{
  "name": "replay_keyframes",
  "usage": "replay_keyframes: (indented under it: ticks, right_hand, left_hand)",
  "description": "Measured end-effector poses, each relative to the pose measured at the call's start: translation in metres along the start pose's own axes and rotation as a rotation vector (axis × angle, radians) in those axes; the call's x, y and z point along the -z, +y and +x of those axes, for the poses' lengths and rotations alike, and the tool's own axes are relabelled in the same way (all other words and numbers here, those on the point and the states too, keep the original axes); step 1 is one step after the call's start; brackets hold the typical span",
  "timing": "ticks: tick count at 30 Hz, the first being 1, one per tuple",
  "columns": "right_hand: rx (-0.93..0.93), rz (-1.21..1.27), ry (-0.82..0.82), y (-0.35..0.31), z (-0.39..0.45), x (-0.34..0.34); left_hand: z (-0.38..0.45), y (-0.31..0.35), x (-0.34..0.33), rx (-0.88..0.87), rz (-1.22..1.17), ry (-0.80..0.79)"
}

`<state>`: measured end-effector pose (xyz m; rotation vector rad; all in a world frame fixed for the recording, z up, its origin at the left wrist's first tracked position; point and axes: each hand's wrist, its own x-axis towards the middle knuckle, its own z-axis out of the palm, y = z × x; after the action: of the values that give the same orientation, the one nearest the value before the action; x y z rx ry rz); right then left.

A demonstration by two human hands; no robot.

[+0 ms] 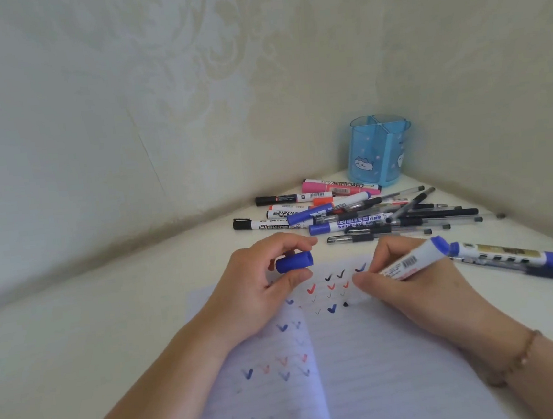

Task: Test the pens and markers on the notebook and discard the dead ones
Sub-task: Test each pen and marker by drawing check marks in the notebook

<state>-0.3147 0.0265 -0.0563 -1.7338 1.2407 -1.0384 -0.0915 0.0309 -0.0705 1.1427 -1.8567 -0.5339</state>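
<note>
- The left hand [259, 288] pinches a short blue plastic marker cap [294, 262] between thumb and fingers, above the open lined notebook [368, 369].
- The right hand [410, 284] grips a white-barrelled whiteboard marker with a blue end [412, 261], its tip down at the page among blue, red and black tick marks.
- A loose pile of pens and markers [353, 212] lies on the white table [110, 326] beyond the notebook.
- A translucent blue plastic pen holder [379, 150] stands in the corner behind the pile.
- Another blue-capped marker [523, 256] lies just right of the right hand.
</note>
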Motion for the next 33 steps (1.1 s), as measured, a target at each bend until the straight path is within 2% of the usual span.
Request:
replay_keyframes:
  ticks: [6, 12, 17, 24, 28, 33]
  right_hand:
    - [0.007, -0.073, -0.024, -0.002, 0.000, -0.001]
    - [-0.012, -0.048, 0.018, 0.002, 0.003, -0.001]
    - [0.015, 0.232, 0.080, -0.003, 0.004, 0.004]
    - [0.066, 0.490, -0.066, -0.007, 0.005, 0.010]
    - [0.052, 0.453, -0.067, -0.009, 0.006, 0.009]
    - [0.046, 0.352, -0.115, -0.013, 0.005, 0.005]
  left_hand:
    - [0.003, -0.005, -0.001, -0.155, 0.100, 0.036]
    - [0.003, -0.006, -0.003, -0.180, 0.075, 0.053]
    - [0.003, -0.009, -0.002, -0.131, 0.084, 0.077]
    - [0.001, -0.009, -0.003, -0.083, 0.025, 0.070]
    - [0.001, -0.007, -0.002, -0.099, 0.002, 0.068]
    - [0.002, -0.004, -0.004, -0.204, 0.020, 0.069]
